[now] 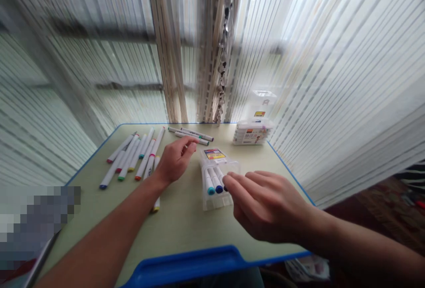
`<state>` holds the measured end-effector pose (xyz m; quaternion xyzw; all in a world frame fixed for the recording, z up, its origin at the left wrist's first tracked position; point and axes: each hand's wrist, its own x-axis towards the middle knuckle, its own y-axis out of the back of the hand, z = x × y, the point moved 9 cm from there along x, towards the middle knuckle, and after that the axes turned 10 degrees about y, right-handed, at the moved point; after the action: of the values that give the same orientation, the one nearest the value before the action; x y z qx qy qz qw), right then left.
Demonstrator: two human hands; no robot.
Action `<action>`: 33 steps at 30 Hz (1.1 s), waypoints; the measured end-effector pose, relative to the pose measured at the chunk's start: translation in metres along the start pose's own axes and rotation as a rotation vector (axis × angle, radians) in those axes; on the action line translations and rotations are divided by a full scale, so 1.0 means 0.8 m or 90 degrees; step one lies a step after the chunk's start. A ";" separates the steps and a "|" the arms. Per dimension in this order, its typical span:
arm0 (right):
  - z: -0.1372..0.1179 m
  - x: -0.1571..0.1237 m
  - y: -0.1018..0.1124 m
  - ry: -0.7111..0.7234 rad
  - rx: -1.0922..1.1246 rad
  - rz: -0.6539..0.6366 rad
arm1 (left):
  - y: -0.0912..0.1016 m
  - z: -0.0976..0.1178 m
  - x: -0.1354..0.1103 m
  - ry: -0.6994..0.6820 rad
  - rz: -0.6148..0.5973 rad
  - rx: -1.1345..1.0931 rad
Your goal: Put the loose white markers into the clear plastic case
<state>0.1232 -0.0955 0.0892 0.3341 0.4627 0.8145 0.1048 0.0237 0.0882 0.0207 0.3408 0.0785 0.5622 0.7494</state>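
Note:
A clear plastic case point(208, 201) lies open in the middle of the table, with several white markers point(212, 175) in it; a teal and a blue cap face me. My right hand point(262, 201) is over the case's right side, fingers closed at a dark-capped marker point(226, 187) that they mostly hide. My left hand point(175, 159) reaches beyond the case to its left. Its thumb and index finger are pinched at a white marker point(202, 141) with a green end, near two other markers point(199, 134) at the back.
Several white markers with coloured caps point(133, 155) lie spread at the left; one yellow-capped marker point(156, 204) is partly behind my left forearm. A filled marker case point(252, 134) stands open at the back right. Blue edging point(186, 263) rims the table, and string curtains point(189, 58) hang behind.

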 end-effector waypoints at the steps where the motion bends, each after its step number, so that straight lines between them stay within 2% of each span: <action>1: 0.000 -0.001 0.011 0.011 0.016 0.035 | 0.001 0.001 0.000 -0.001 0.002 0.003; 3: 0.002 -0.005 0.035 0.020 0.045 0.118 | 0.002 0.003 -0.001 -0.005 0.006 0.007; 5: 0.016 -0.009 0.054 -0.010 0.059 0.205 | 0.003 0.004 -0.001 -0.010 0.011 0.009; 8: 0.064 -0.014 0.058 -0.145 0.071 0.296 | 0.007 0.004 -0.001 -0.023 0.030 0.018; 10: 0.108 -0.015 0.038 -0.257 0.127 0.309 | 0.011 0.004 0.000 -0.032 0.050 0.024; 12: 0.152 -0.019 -0.001 -0.376 0.235 0.276 | 0.014 0.004 0.001 -0.038 0.064 0.028; 15: 0.190 -0.030 -0.058 -0.495 0.394 0.251 | 0.017 0.003 0.002 -0.039 0.071 0.046; 19: 0.191 -0.046 -0.111 -0.561 0.542 0.249 | 0.014 0.003 0.003 -0.041 0.054 0.084; 23: 0.178 -0.062 -0.141 -0.617 0.615 0.276 | 0.006 0.002 0.003 -0.043 0.026 0.107; 28: 0.171 -0.073 -0.161 -0.635 0.628 0.263 | -0.006 0.001 0.003 -0.046 -0.023 0.144; 33: 0.158 -0.073 -0.165 -0.605 0.588 0.213 | -0.019 0.002 0.001 -0.054 -0.089 0.172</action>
<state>0.2303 0.0358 -0.0018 0.7327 0.6088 0.3038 0.0162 0.0370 0.0862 0.0130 0.4557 0.1450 0.4780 0.7368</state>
